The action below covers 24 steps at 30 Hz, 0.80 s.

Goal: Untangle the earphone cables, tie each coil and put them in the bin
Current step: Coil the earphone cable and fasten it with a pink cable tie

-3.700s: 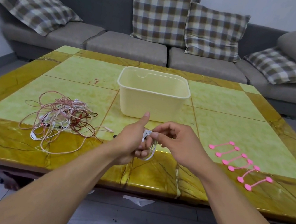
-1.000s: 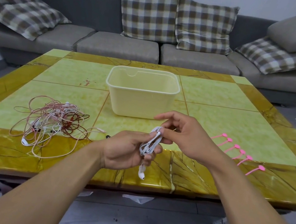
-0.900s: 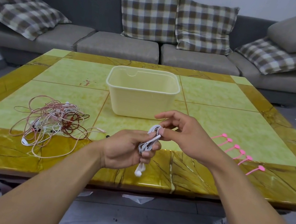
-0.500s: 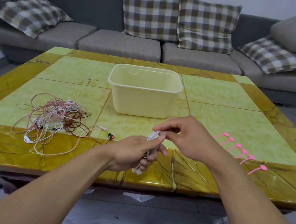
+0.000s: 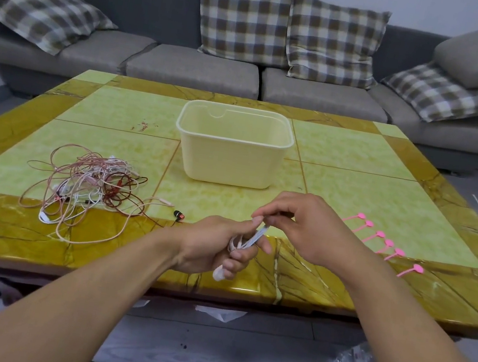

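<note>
My left hand (image 5: 215,246) grips a white earphone coil (image 5: 248,240) above the table's front edge, with one white earbud hanging below its fingers. My right hand (image 5: 305,226) pinches the upper end of the same coil. A tangled heap of pink, white and dark red earphone cables (image 5: 89,188) lies on the table to the left, and a red-tipped black earbud lies apart near its right side. The cream plastic bin (image 5: 230,160) stands behind my hands. Several pink cable ties (image 5: 384,243) lie in a row to the right.
The yellow-green marble table (image 5: 370,195) carries everything. Behind it stands a grey sofa (image 5: 193,67) with checked cushions. The floor shows below the table's front edge.
Over the frames both hands kept the white coil between them. My right hand's fingers shifted along its top end and the coil turned to lie slanted across my left fingers.
</note>
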### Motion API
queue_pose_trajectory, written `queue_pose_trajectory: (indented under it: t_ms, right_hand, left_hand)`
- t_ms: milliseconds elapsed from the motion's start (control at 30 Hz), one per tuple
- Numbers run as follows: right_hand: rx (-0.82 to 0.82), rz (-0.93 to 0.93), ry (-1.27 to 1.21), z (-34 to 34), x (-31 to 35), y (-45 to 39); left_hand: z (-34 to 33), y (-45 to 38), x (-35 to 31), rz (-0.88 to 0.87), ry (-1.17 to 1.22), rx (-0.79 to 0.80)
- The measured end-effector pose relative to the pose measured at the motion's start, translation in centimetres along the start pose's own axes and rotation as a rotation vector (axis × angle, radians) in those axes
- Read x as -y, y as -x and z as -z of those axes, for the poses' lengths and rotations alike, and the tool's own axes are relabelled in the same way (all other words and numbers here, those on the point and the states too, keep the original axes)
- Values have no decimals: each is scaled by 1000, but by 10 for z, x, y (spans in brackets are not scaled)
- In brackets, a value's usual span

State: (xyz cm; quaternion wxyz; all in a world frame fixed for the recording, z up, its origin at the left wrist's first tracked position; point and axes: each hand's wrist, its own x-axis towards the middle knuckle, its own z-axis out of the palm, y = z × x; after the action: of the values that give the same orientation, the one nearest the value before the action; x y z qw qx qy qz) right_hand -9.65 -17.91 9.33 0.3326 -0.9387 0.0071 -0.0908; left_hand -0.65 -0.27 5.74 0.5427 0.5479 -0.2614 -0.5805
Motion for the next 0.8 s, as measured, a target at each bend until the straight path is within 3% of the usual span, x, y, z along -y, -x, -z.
queue_pose_trajectory:
  t_ms: [500,800]
  right_hand:
    - [-101,-140,-247,25,-29,48]
    - [-50,-163,-128,32,-38,51]
  left_hand:
    - [-44,-28,9,-23,153,-4]
    - [-53,-40,9,28,59,-80]
